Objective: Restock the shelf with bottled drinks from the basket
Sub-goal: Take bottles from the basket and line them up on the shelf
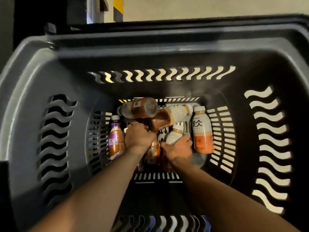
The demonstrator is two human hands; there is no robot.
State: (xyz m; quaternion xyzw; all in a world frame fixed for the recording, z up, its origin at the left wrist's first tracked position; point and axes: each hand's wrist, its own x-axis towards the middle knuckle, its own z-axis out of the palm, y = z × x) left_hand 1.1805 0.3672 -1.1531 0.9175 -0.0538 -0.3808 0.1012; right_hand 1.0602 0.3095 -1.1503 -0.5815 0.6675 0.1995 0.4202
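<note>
Dark grey slotted basket (41, 67) is viewed from above. Pale floor (217, 7) is seen beyond its far rim and through the wavy wall slots. A yellow-and-black striped post (118, 7) is seen at the top edge. Bottled drinks lie loose on the basket bottom. Left hand (138, 136) is curled round a brown bottle (153, 153). Right hand (178, 150) is curled round a white-capped bottle (173, 134). A purple-labelled bottle (114, 139) lies by the left wall and an orange-and-white bottle (201, 131) by the right. A clear bottle (138, 108) rests on others at the far side.
</note>
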